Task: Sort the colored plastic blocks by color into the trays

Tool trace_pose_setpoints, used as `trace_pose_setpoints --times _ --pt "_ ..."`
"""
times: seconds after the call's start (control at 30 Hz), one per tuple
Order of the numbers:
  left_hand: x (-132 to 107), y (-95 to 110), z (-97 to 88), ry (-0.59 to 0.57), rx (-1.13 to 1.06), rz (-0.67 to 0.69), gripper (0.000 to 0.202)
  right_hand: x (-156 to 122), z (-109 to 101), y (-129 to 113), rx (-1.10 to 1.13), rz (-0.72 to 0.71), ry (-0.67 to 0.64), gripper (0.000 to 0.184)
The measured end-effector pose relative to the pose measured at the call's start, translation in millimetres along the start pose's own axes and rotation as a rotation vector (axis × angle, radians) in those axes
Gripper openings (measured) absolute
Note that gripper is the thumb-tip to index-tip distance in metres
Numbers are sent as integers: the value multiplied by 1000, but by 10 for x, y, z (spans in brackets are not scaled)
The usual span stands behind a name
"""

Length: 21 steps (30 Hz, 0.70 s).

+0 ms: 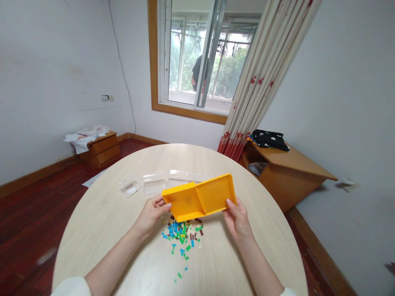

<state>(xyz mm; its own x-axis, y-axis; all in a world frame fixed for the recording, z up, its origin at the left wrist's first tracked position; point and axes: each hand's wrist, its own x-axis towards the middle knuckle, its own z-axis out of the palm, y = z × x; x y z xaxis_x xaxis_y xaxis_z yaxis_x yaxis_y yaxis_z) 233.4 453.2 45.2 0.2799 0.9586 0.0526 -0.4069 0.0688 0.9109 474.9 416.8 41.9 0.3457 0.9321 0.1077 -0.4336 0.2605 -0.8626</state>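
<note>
I hold an orange two-compartment tray [212, 191] tilted above a round wooden table [101, 218]. My left hand [152, 213] grips the tray's left edge. Its right edge is held by my right hand [238, 220], thumb on the rim. Both compartments look bare. Under the tray's lower corner lies a scattered pile of small coloured bricks [182, 235], blue, green, red and white, with a few strays [180, 275] trailing toward me.
Three clear plastic containers [153, 183] lie on the table beyond the tray. A low wooden cabinet [103, 148] with papers stands at the left wall. A slanted wooden desk [290, 170] with dark cloth is at right, by a curtain [262, 78] and window.
</note>
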Motion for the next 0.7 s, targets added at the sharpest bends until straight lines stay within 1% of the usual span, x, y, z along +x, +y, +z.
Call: trace_pose_setpoints --times 0.07,0.2,0.3,0.37,0.43,0.5,0.57,0.6,0.67,0.7 --pt "-28 -78 83 19 -95 -57 39 -62 92 49 50 13 13 33" --pt "-107 -200 216 13 -169 -144 40 -172 215 199 -11 94 -6 35" --pt "-170 -232 277 -36 -140 -202 39 -185 209 294 -67 111 29 36" --pt "-203 -229 298 -106 -92 -241 38 -139 133 323 -94 104 54 38" --pt "-221 -218 299 -175 -50 -271 36 -40 -10 309 -122 93 77 41" --pt "-215 -203 279 -186 -34 -264 31 115 -220 250 -181 75 132 43" --pt "-184 -185 238 -138 -43 -232 28 318 -477 154 -308 56 241 42" --pt "-162 -173 211 -102 -64 -211 26 429 -611 99 -414 40 272 42" --pt "-109 -143 151 -20 -137 -175 22 651 -866 -10 -727 -13 284 43" --pt "-81 -124 118 30 -182 -160 21 754 -977 -57 -786 -25 291 43"
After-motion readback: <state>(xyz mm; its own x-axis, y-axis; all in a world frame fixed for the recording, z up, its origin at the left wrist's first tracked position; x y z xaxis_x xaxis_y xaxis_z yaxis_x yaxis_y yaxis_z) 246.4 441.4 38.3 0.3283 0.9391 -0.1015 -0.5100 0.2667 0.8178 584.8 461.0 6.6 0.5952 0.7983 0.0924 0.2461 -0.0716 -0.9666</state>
